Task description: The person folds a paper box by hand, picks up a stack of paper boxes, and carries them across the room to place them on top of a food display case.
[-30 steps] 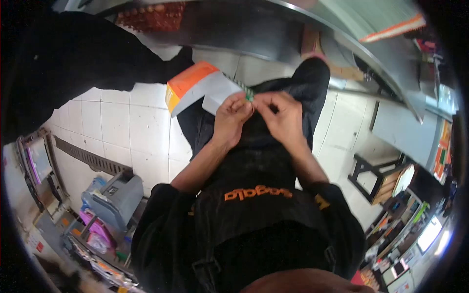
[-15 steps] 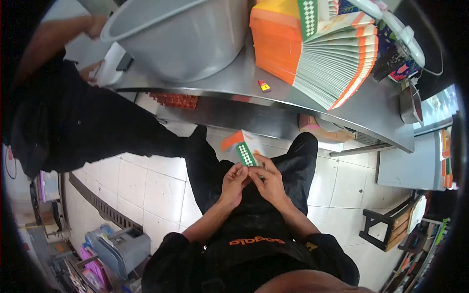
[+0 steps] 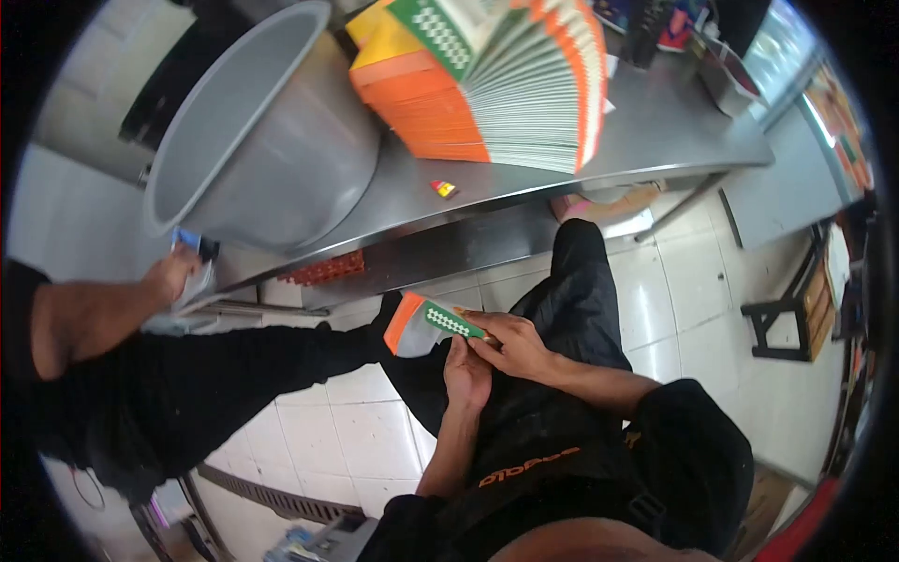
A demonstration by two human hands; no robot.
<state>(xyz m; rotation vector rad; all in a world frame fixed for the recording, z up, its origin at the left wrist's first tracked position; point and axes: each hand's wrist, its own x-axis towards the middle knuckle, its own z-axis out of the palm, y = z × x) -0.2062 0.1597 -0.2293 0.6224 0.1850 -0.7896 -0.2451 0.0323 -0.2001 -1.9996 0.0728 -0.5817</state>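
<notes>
Together, left hand point(image 3: 467, 375) and right hand point(image 3: 515, 345) closed on a paper carton point(image 3: 419, 326), gray tub point(image 3: 290, 145) beyond.

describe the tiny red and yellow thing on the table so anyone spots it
Find the steel table with the big grey tub. Beside it is a fanned paper stack; between stack and table edge lies the red-and-yellow item, far smaller than both.

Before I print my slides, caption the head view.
Left hand and right hand hold a printed paper carton near a steel table.
</notes>
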